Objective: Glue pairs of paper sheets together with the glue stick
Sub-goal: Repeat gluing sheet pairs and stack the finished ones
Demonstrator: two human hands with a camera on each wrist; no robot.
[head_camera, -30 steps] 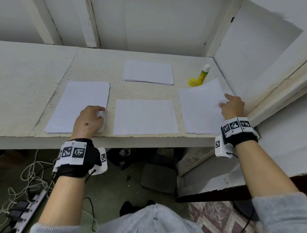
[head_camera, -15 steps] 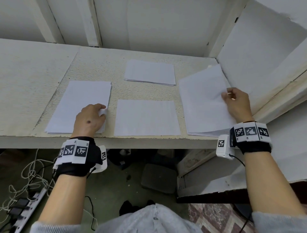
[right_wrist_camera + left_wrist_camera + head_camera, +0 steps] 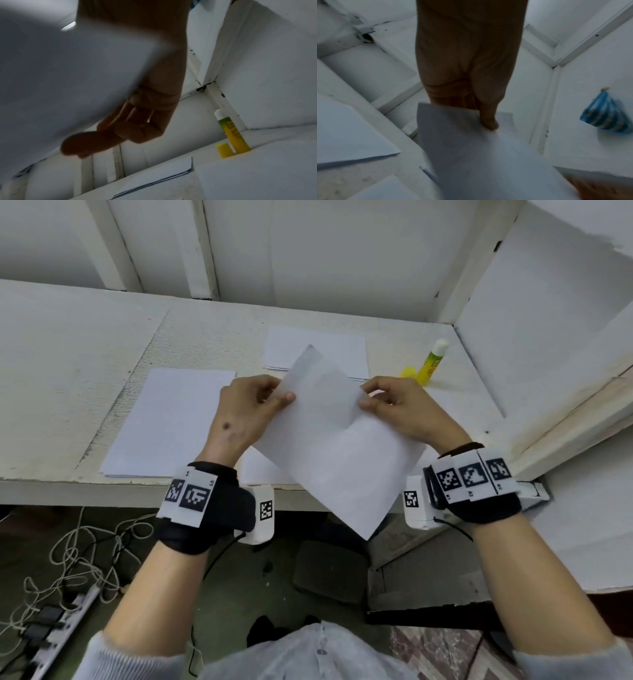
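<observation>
The bench (image 3: 85,344) carries the paper: one stack (image 3: 171,419) at 9 o'clock, a second stack (image 3: 342,347) at 12 o'clock, a third (image 3: 459,405) at 3 o'clock under your right wrist, plus a single sheet (image 3: 255,470) at center, mostly hidden. That makes 3 stacks and 1 loose sheet; exact sheet count per stack can't be told.

You hold the lifted sheet (image 3: 335,446) above the bench's front edge, tilted diagonally. Left hand (image 3: 246,412) pinches its left edge, thumb on top; right hand (image 3: 400,409) pinches the upper right edge, fingers curled beneath. Expect it light, limp, easily creased, so grip near opposite edges and keep light tension. It may slide when laid.

1 glue stick (image 3: 432,362) stands uncapped at 2 o'clock, w/ 1 yellow cap (image 3: 408,372) just beside it. Rigid, small; take it by the barrel.
</observation>
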